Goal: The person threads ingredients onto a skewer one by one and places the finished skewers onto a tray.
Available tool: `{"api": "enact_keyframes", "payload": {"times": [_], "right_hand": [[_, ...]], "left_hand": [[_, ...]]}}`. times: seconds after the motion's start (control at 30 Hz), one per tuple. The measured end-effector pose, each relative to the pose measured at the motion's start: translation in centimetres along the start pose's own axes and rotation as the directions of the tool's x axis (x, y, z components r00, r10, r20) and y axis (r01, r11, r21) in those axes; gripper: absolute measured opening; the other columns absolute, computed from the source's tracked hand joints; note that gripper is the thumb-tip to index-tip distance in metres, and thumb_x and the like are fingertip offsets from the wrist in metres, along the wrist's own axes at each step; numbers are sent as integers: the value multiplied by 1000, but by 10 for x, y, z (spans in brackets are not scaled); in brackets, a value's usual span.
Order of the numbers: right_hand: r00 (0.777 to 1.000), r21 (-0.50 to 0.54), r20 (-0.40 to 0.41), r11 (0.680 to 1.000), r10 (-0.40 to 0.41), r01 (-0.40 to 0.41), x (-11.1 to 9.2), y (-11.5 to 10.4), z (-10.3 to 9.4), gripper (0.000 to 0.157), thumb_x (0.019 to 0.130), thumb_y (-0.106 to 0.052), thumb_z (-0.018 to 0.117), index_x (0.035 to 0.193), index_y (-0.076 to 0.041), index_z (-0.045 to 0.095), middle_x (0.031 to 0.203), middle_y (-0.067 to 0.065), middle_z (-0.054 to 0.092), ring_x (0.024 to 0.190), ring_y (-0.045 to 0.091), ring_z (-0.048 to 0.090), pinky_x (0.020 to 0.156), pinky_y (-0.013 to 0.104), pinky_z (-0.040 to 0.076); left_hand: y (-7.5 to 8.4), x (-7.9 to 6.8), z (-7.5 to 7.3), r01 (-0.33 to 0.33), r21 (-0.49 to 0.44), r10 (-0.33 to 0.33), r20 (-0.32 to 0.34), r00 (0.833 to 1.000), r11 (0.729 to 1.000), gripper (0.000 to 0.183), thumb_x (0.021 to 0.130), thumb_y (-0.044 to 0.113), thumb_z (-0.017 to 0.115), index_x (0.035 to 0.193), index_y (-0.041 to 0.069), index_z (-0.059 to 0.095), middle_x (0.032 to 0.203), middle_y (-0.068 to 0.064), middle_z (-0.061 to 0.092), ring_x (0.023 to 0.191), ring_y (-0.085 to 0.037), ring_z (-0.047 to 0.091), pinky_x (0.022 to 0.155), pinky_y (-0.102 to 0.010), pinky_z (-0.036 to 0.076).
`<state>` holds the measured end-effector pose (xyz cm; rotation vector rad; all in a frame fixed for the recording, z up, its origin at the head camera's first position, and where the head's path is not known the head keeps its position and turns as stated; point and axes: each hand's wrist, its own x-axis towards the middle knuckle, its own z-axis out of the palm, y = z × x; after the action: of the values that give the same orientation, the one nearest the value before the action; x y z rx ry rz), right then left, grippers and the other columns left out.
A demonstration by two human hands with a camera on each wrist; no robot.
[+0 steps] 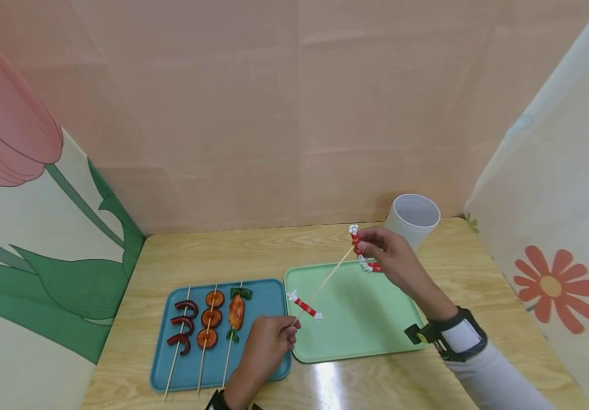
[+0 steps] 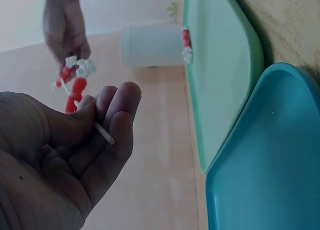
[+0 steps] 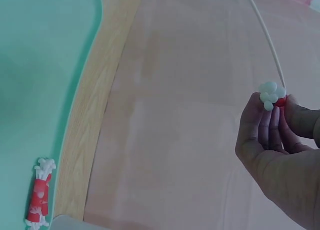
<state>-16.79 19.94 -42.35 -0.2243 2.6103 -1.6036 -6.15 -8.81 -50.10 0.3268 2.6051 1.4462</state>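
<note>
My left hand [image 1: 266, 344] pinches a thin wooden skewer [image 1: 331, 278] near its lower end, which pokes out past the fingers in the left wrist view. A red piece with white knobbly ends [image 1: 305, 307] sits across the skewer just above those fingers. At the upper end, my right hand [image 1: 396, 259] pinches a similar red-and-white piece [image 1: 354, 234] between thumb and fingers. The skewer tip meets this piece; whether it has gone through cannot be seen. Another red-and-white piece [image 3: 39, 195] lies on the green tray [image 1: 355, 336], partly behind the right hand in the head view.
Left of the green tray is a blue tray [image 1: 158, 364] with three skewers: dark red curved pieces [image 1: 182, 324], brownish round slices [image 1: 211, 318], and an orange-brown piece [image 1: 236, 313] between green bits. A white cup [image 1: 414, 219] stands at the back right of the wooden table [image 1: 222, 250].
</note>
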Motion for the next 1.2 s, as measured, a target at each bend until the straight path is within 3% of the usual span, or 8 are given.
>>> {"api": "enact_keyframes", "payload": {"times": [0.2,0.3,0.37,0.43,0.57,0.67,0.97,1.2], "right_hand": [[997,-62,-36,996,-71,69,-2,-2,3,29,101,-15,65,126,0,63,113,17,68,97,18,68,86,21,59],[991,-136,-66,985,-117,107,-3,-4,5,28,100,-16,66,124,-3,65,111,13,70,98,21,67,87,19,58],[981,-197,-86,968,-176,156,-5,-6,7,25,99,-15,68,122,-5,66,109,11,71,98,21,67,87,23,59],[961,-279,-101,935,-257,220,-7,-7,10,24,96,-11,71,119,-7,68,107,7,72,96,20,68,86,28,60],[896,-419,-126,842,-426,341,-11,-10,17,24,90,-3,76,113,-7,72,98,4,71,89,18,70,76,32,61],[871,-467,-147,809,-468,356,-14,-11,22,24,88,-2,77,111,-8,75,92,3,69,84,16,69,69,29,60],[867,-416,-156,827,-474,377,-23,-14,41,24,87,-4,79,110,-10,77,86,0,69,78,12,67,65,26,59],[905,-360,26,840,-425,405,-37,-20,74,18,93,-18,75,111,-14,78,87,-7,65,80,6,65,68,22,56]], "left_hand": [[1,0,-1,-18,11,18,2,1000,1000,16,98,-2,63,96,3,78,77,2,72,62,2,60,54,-12,53],[1,0,-2,-17,17,17,2,1000,1000,16,98,-1,63,95,3,78,75,4,71,61,3,59,54,-11,53],[2,0,-2,-12,20,12,-1,1000,1000,16,98,-1,63,94,3,78,74,4,70,61,3,59,54,-11,52],[2,0,-2,-10,30,10,-6,1000,1000,16,98,-1,63,94,4,78,73,5,69,61,3,59,54,-11,52],[3,0,-3,-31,102,35,-43,998,994,18,95,-4,65,91,6,79,73,6,70,62,3,58,53,-12,50],[4,-1,-4,-57,196,76,-89,993,979,19,92,-6,68,90,8,80,74,6,72,65,3,58,55,-13,49],[9,-1,-6,-70,352,138,-172,975,933,16,88,-2,74,84,10,82,72,6,74,69,-1,64,63,-21,56],[17,2,-5,-101,356,177,-190,966,929,15,89,-3,73,87,9,82,71,6,74,61,4,59,62,-20,55]]}}
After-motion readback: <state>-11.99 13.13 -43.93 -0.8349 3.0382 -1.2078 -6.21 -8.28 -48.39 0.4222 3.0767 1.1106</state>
